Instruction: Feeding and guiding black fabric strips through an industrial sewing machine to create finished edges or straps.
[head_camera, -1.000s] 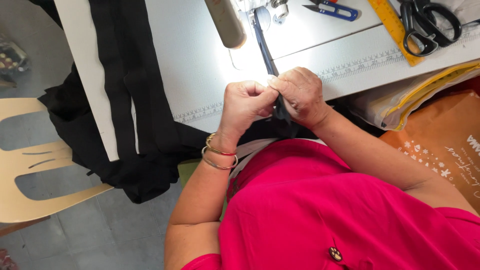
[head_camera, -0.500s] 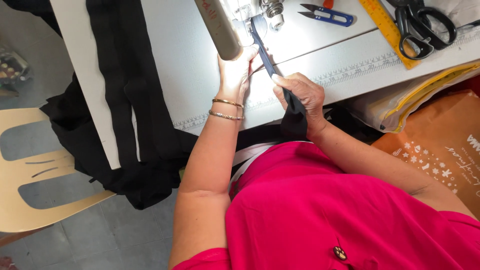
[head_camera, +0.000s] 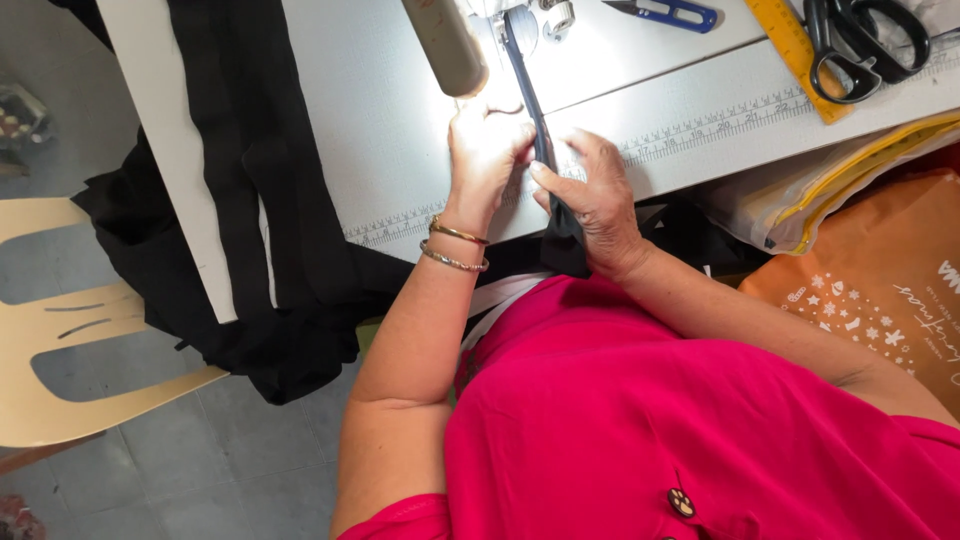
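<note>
**Black strip held at the needle: both hands and surroundings**

Item 1. My left hand (head_camera: 482, 150): flat on the sewing table (head_camera: 380, 120) just under the machine's lit area, fingers spread and pressing down beside the black strip (head_camera: 532, 95); it pins the cloth rather than gripping it, likely to keep the strip from sliding sideways. Two metal bangles (head_camera: 455, 245) sit on the wrist.

Item 2. My right hand (head_camera: 590, 195): fingers closed narrow on the black strip near the table's front edge, thumb pressing it toward the left hand, which keeps the strip taut and straight.

Item 3. The black strip: runs from the presser foot (head_camera: 520, 20) at the table's back edge down between both hands and off the front edge into my lap.

Item 4. Beige machine arm (head_camera: 445, 45): over the table's back edge, just beside my left hand.

Item 5. Black fabric pile (head_camera: 250, 200): draped over the table's left end, hanging to the floor.

Item 6. Toward the back right corner: blue thread snips (head_camera: 670, 12), yellow ruler (head_camera: 790, 50), black scissors (head_camera: 865, 45), all well apart from my hands.

Item 7. Cream plastic chair (head_camera: 80, 330): off the left end.
</note>
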